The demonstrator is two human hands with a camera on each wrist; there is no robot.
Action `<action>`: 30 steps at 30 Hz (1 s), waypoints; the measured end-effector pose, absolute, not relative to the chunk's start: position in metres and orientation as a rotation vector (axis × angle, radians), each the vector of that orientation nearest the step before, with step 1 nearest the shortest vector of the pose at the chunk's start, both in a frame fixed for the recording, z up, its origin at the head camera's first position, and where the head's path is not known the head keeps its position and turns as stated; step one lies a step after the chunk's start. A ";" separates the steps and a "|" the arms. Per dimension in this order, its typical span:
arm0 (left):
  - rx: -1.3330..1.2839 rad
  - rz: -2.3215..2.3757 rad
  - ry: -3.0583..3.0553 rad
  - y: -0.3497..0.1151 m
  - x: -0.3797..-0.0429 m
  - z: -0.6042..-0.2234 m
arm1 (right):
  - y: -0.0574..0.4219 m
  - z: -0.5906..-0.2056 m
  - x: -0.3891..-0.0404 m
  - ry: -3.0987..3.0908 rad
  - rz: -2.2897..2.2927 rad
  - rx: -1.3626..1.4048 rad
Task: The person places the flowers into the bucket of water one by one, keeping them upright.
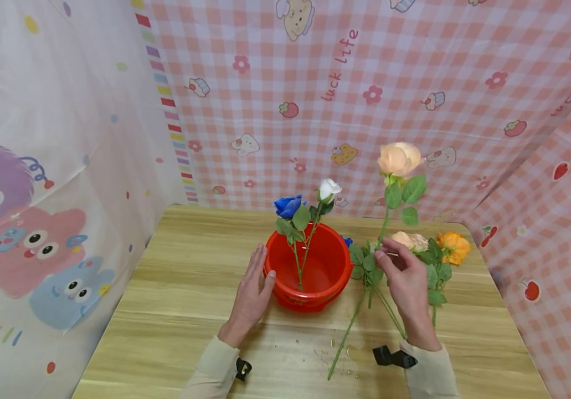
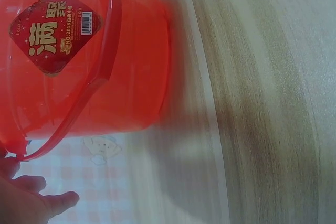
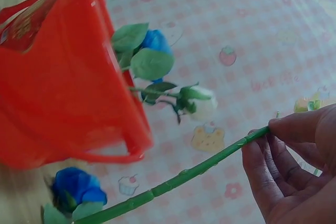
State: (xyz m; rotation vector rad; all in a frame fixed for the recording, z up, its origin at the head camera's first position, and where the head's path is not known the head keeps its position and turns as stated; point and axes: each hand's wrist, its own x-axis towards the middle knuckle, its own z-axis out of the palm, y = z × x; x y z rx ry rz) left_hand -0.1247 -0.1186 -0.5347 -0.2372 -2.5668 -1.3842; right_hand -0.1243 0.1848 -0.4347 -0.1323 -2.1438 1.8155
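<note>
A red plastic bucket (image 1: 310, 303) stands on the table; inside it lean a blue rose (image 1: 288, 206) and a white rose (image 1: 329, 189), stems down. My left hand (image 1: 252, 296) rests against the bucket's left side with fingers extended. In the left wrist view, its fingers (image 2: 60, 201) are by the bucket's handle joint. To the right of the bucket, my right hand (image 1: 407, 282) pinches the green stem (image 3: 189, 174) of a peach rose (image 1: 401, 159) between thumb and fingers. That bloom points up, well above the hand, and its stem slants down toward the table's front.
A pale peach rose (image 1: 410, 241) and an orange rose (image 1: 454, 247) lie on the right of the table (image 1: 165, 310). Another blue rose (image 3: 79, 187) lies behind the bucket's right side. Water drops (image 1: 349, 351) dot the tabletop in front. Patterned curtains (image 1: 265, 111) hang behind and beside the table.
</note>
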 end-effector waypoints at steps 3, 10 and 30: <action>-0.236 -1.379 -2.569 -0.118 -0.125 -0.535 | 0.181 -0.429 -0.125 -2.125 1.816 -0.102; -0.236 -1.375 -2.565 -0.118 -0.125 -0.535 | 0.171 -0.415 -0.128 -2.104 1.792 -0.039; -0.241 -1.375 -2.566 -0.118 -0.124 -0.536 | 0.144 -0.391 -0.133 -2.038 1.879 0.049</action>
